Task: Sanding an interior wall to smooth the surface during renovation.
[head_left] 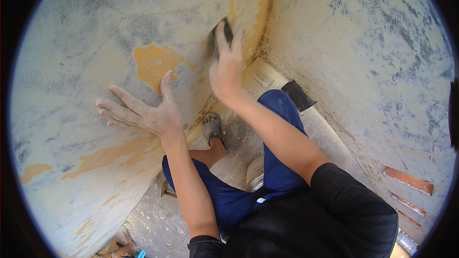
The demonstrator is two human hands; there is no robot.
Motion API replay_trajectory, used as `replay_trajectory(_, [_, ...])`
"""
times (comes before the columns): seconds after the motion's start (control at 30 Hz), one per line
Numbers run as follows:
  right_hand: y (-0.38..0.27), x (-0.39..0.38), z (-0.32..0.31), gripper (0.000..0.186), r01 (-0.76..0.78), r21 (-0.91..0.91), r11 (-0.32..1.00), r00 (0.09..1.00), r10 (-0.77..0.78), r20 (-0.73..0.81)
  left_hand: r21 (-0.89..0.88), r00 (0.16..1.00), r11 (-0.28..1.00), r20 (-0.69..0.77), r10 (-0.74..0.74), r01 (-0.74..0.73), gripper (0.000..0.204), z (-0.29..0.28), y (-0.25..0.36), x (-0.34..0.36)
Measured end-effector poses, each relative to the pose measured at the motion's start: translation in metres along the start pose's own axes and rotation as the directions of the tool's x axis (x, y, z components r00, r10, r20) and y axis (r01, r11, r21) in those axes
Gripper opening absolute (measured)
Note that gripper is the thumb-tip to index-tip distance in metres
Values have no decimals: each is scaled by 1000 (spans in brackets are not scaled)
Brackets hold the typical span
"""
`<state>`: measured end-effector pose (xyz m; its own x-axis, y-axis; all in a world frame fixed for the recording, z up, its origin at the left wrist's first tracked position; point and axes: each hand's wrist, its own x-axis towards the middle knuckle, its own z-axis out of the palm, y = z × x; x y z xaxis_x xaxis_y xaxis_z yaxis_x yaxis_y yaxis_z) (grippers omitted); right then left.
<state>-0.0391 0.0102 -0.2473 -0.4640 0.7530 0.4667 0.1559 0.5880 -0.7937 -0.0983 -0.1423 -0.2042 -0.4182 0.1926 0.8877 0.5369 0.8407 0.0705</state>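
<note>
My left hand [150, 112], dusted with pale powder, is spread wide at the patchy left wall [86, 52], fingers stretched out, holding nothing. An orange-yellow bare patch [155, 64] shows just above its thumb. Higher up, near the wall corner, my right hand [227, 62] presses a piece of dark sandpaper [227, 33] to the same wall. That hand and the sheet's edge are slightly blurred by motion. Part of the sheet is hidden under the fingers.
A second dark sheet [299, 95] lies at the foot of the right wall [354, 57]. My sandalled foot [213, 126] stands on the dusty floor [236, 155]. A pale bucket [256, 172] sits between my legs. Reddish slots [409, 180] mark the lower right wall. A turquoise object [139, 254] shows at bottom left.
</note>
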Motion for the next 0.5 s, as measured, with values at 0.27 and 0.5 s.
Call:
replay_trajectory(0.27, [-1, -2, 0, 80, -14, 36, 999, 999, 12, 36, 10, 1000, 1000, 2, 12, -12, 124, 2, 1, 2])
replay_trajectory(0.5, [0, 0, -3, 78, -5, 21, 1000, 1000, 6, -15, 9, 1000, 1000, -3, 11, -11, 123, 2, 0, -1])
